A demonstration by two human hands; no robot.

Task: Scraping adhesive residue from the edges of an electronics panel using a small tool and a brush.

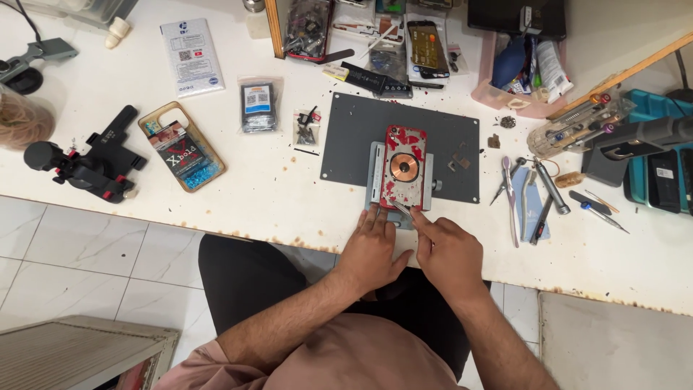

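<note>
From the head camera, you have the red phone (pixel 403 167), its back bared with a copper coil ring at the middle, clamped in a grey metal holder (pixel 375 177) that sits on the dark grey mat (pixel 447 130) near the front edge of the white worktop (pixel 289 195). Your left hand (pixel 372 249) lies flat against the holder's lower edge, fingers spread and closed on nothing, while your right hand (pixel 447 249) pinches a slim metal tool (pixel 401 209) whose tip touches the phone's bottom end. The main risk, as I judge it, is a slip: if you press hard at that shallow angle, the tip could skate across the red shards and jab the coil or your left fingertips, which rest just beside it. The cracked back looks brittle, so prying may throw splinters toward you. The holder overhangs the mat's front edge, close to the worktop's rim; a strong push could shift it. The loose screws in the small bag (pixel 307 126) and the tweezers (pixel 509 184) and screwdrivers (pixel 552 188) to your right lie well apart, so a sweeping elbow is the only threat there.
</note>
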